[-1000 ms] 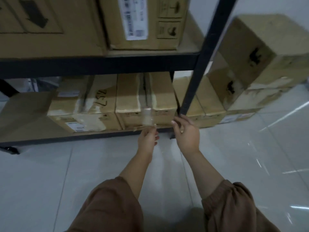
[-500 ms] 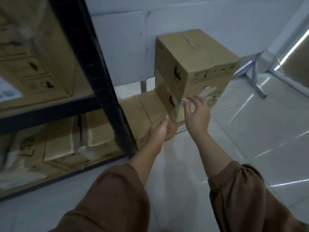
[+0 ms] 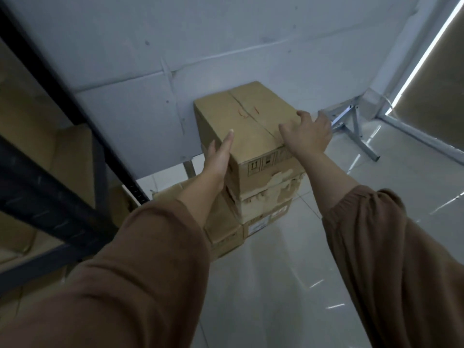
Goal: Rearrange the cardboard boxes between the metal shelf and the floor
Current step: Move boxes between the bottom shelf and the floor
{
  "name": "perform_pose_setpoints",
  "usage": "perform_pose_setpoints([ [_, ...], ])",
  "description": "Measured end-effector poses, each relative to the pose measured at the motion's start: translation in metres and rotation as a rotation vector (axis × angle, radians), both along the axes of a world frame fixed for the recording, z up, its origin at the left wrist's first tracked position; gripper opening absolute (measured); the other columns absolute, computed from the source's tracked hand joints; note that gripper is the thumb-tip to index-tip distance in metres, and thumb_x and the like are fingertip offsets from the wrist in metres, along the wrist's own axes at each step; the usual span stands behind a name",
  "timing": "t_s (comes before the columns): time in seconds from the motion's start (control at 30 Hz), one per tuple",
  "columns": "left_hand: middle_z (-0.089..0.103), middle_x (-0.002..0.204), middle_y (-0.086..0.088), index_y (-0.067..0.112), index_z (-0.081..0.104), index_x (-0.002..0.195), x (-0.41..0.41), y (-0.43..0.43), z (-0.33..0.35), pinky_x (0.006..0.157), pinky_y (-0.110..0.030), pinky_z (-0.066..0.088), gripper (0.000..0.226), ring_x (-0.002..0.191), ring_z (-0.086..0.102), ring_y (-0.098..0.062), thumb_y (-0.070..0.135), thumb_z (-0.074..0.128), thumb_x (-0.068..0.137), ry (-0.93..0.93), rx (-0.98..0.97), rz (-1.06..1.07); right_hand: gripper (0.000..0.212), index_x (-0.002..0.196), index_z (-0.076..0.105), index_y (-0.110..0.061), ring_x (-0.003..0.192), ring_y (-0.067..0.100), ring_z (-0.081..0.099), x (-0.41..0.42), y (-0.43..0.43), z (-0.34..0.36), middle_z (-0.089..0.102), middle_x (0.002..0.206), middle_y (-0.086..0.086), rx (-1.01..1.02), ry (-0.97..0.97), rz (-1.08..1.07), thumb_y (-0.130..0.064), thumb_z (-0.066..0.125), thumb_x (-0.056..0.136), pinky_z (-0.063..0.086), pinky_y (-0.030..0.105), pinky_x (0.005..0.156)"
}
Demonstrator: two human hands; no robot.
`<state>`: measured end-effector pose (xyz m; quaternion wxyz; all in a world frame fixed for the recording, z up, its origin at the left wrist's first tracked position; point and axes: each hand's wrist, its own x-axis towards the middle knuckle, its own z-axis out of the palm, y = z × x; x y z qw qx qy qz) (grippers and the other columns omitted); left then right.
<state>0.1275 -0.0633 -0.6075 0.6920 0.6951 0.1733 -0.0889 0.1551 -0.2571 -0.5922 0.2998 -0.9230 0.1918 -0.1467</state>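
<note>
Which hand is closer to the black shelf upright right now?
Left. The left hand lies flat against the top box on its left side, facing the shelf upright; the right hand rests on the box's top near its right edge.

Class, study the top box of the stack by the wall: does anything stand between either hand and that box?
Nothing visible does. The left hand lies with straight fingers against the left side of the top box, and the right hand is spread over its top near the right edge. Both hands are already at the box.
</note>
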Motion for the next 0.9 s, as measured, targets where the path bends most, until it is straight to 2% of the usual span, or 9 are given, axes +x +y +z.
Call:
perform_pose_setpoints([
  [0.1,0.037,0.156,0.002,0.029,0.027,0.154,0.016,0.006,-0.004,0.111,-0.05,0.036,0.088,0.14,0.036,-0.029,0.072,0.056,0.082,0.003,-0.034,-0.031,0.075,0.148,0.038,-0.017,0.138,0.037,0.03,0.004,-0.013,0.002,0.038,0.148,0.017,-0.003,0.136,0.002,-0.059,0.053,0.087,0.029,0.047,0.11],
  [0.2,0.054,0.138,-0.002,0.024,0.035,0.147,0.02,0.013,-0.008,0.097,-0.042,0.051,0.067,0.118,0.056,-0.022,0.052,0.06,0.092,-0.024,-0.147,0.081,0.077,0.144,0.042,-0.016,0.13,0.037,0.044,0.006,-0.017,0.005,0.048,0.14,0.016,-0.027,0.229,-0.044,-0.068,0.045,0.087,0.035,0.045,0.104],
  [0.3,0.059,0.127,-0.007,0.025,0.047,0.121,0.021,0.025,-0.014,0.098,-0.05,0.051,0.039,0.113,0.061,-0.027,0.047,0.062,0.092,-0.008,-0.187,0.134,0.087,0.132,0.054,-0.009,0.12,0.035,0.055,0.008,-0.014,0.006,0.058,0.131,0.014,-0.035,0.447,0.011,-0.079,0.035,0.084,0.042,0.042,0.091],
  [0.4,0.059,0.121,-0.009,0.022,0.046,0.104,0.024,0.036,-0.016,0.09,-0.048,0.056,0.032,0.108,0.062,-0.027,0.046,0.064,0.092,0.022,-0.144,0.11,0.088,0.129,0.056,-0.007,0.118,0.035,0.056,0.013,-0.012,0.003,0.059,0.129,0.014,-0.021,0.439,0.003,-0.08,0.039,0.082,0.041,0.039,0.082],
  [0.5,0.057,0.117,-0.005,0.018,0.039,0.122,0.03,0.034,-0.007,0.072,-0.036,0.056,0.049,0.1,0.061,-0.02,0.047,0.064,0.091,0.013,-0.027,0.055,0.085,0.141,0.042,-0.008,0.126,0.037,0.049,0.018,-0.007,0.001,0.05,0.139,0.017,0.067,0.393,0.019,-0.07,0.044,0.084,0.042,0.042,0.095],
  [0.63,0.057,0.135,-0.002,0.023,0.033,0.147,0.04,0.029,-0.004,0.091,-0.043,0.056,0.077,0.112,0.063,-0.023,0.05,0.069,0.086,-0.007,-0.045,-0.029,0.071,0.141,0.039,-0.006,0.126,0.036,0.049,0.024,-0.003,0.005,0.05,0.139,0.016,0.103,0.31,0.102,-0.053,0.048,0.088,0.041,0.042,0.098],
  [0.73,0.061,0.132,-0.002,0.032,0.035,0.147,0.034,0.027,-0.009,0.091,-0.049,0.056,0.07,0.111,0.066,-0.025,0.041,0.07,0.087,-0.005,-0.072,-0.074,0.068,0.139,0.044,-0.008,0.126,0.034,0.05,0.021,-0.006,0.006,0.054,0.138,0.014,0.191,0.277,0.098,-0.051,0.052,0.088,0.042,0.038,0.094],
  [0.8,0.06,0.131,-0.001,0.034,0.033,0.148,0.026,0.028,-0.011,0.09,-0.047,0.056,0.066,0.111,0.064,-0.024,0.029,0.068,0.092,-0.026,-0.075,-0.066,0.066,0.135,0.048,-0.01,0.121,0.033,0.053,0.014,-0.007,0.004,0.057,0.133,0.012,0.223,0.248,0.063,-0.052,0.053,0.085,0.041,0.036,0.087],
  [0.9,0.059,0.129,0.0,0.033,0.03,0.15,0.011,0.032,-0.013,0.087,-0.044,0.057,0.07,0.109,0.064,-0.022,0.027,0.068,0.092,-0.035,-0.065,-0.094,0.071,0.137,0.045,-0.01,0.121,0.034,0.053,-0.001,-0.003,0.0,0.054,0.134,0.013,0.209,0.27,0.021,-0.056,0.053,0.083,0.042,0.037,0.085],
])
